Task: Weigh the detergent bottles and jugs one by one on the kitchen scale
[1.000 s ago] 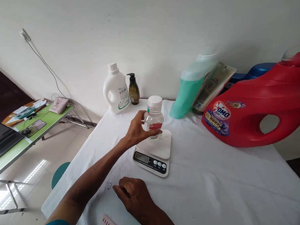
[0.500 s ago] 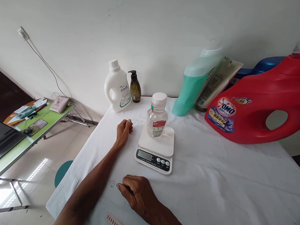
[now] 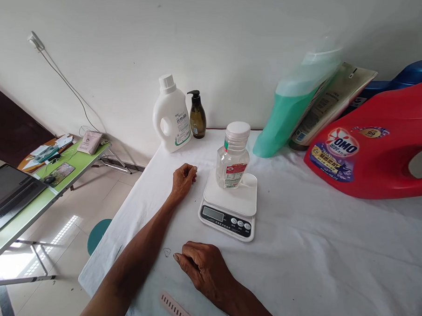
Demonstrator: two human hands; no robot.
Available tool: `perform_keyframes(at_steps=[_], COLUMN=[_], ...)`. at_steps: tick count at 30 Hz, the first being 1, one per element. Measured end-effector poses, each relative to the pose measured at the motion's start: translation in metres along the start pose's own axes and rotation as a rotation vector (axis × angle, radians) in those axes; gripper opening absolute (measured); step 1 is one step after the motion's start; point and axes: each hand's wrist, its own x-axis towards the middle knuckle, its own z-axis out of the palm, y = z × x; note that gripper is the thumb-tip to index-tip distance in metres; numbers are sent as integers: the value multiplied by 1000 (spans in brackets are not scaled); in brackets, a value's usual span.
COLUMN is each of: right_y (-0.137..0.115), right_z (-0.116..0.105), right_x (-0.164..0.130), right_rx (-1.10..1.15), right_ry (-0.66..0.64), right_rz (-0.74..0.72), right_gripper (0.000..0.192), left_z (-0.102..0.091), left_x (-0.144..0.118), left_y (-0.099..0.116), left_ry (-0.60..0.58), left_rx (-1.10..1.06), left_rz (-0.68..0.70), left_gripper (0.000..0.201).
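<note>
My left hand (image 3: 184, 180) rests on the white cloth, its fingers curled in a loose fist, just left of a white kitchen scale (image 3: 230, 203). A clear plastic bottle (image 3: 232, 161) with a white lid and a red and white label stands upright on the scale's plate. The scale's display looks blank. In front of the scale lies my right hand (image 3: 208, 272), with its fingers curled under and the thumb pointing left. Nothing shows in either hand, and neither touches the scale or the bottle. A pink strap (image 3: 178, 309) with slots lies near the front edge of the view.
Along the wall stand a white jug (image 3: 171, 119), a dark pump bottle (image 3: 198, 118), a green liquid bottle (image 3: 286, 110), a leaning tube (image 3: 320, 107) and a large red OMO jug (image 3: 375, 151). At left are a green table (image 3: 65, 177) with a laptop (image 3: 12, 191) and a teal stool (image 3: 97, 234).
The view has turned a little left, so everything appears shifted to the right. Both hands keep the same curled pose and the same places by the scale.
</note>
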Motion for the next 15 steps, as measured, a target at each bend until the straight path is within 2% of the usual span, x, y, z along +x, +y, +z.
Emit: perform_keyframes(at_steps=[8, 12, 15], right_y=[-1, -2, -1], right_z=[0, 0, 0], right_x=[-1, -1, 0], right_rx=[23, 36, 46], right_ry=[8, 7, 8], right_rz=[-12, -7, 1], right_gripper=[45, 45, 44], left_z=[0, -2, -5], left_x=[1, 0, -4], left_y=[-1, 1, 13], left_ry=[-14, -21, -1], left_rx=[25, -34, -85], left_rz=[17, 17, 83], left_gripper=[29, 44, 59])
